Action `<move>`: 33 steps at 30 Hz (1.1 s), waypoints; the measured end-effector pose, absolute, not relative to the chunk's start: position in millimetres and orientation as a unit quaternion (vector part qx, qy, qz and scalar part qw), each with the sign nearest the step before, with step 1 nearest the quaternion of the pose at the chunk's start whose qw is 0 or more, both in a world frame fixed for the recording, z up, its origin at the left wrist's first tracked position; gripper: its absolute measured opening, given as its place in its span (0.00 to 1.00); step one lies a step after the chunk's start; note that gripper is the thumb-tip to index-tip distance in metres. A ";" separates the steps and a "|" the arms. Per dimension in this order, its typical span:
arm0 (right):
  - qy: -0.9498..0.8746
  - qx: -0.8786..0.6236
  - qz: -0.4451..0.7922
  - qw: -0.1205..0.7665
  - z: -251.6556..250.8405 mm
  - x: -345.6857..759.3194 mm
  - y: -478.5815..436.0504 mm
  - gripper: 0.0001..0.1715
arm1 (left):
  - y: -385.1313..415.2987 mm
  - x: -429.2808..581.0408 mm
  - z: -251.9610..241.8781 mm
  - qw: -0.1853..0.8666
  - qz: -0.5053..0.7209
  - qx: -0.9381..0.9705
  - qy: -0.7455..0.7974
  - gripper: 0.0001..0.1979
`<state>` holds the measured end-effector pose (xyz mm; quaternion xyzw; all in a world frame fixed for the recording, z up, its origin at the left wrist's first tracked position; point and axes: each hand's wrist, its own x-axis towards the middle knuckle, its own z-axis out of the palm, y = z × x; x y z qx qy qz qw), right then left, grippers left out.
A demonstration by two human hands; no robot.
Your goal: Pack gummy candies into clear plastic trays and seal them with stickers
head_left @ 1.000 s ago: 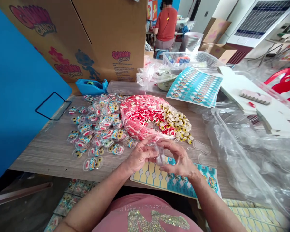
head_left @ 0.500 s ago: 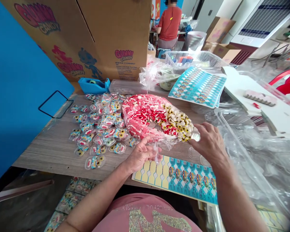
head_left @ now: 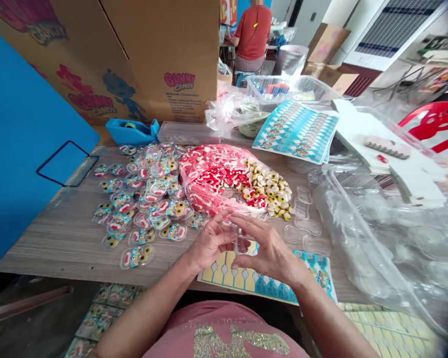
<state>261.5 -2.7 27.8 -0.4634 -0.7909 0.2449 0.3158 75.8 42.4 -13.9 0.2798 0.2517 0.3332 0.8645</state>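
Observation:
In front of my body, my left hand [head_left: 213, 242] holds a small clear plastic case [head_left: 241, 242] between thumb and fingers. My right hand [head_left: 271, 248] curves round the case from the other side, fingertips at its top and thumb below. Whether anything lies inside the case is too small to tell. Just beyond the hands spreads an open plastic bag of red-and-white gummies [head_left: 205, 169], with yellow-and-white eye-shaped gummies [head_left: 274, 191] at its right end. Under my hands is a sticker sheet [head_left: 226, 273], its left part bare of labels.
Filled, labelled cases [head_left: 159, 191] are heaped at left. Clear empty cases [head_left: 302, 228] lie right of the gummies, beside a large clear tub [head_left: 358, 238]. Behind are a blue tape dispenser [head_left: 132, 132], sticker sheets [head_left: 294, 129] and a cardboard box [head_left: 164, 44]. A person [head_left: 252, 35] sits farther back.
My right hand has moved left from beside the eye-shaped gummies to the case in my left hand. The camera view has shifted slightly to the right.

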 end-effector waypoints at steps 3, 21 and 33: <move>-0.755 -0.465 0.319 0.335 19.8 251.7 -3.1 0.52 | 38.5 72.9 -13.9 0.875 0.324 0.272 0.236 0.42; -0.728 -0.450 0.242 0.457 -12.0 244.6 -16.0 0.46 | 31.4 66.3 -13.3 0.868 0.358 0.251 0.235 0.32; -0.616 -0.479 0.283 0.558 -25.8 243.4 -21.2 0.51 | 32.4 77.0 -7.1 0.848 0.359 0.265 0.286 0.22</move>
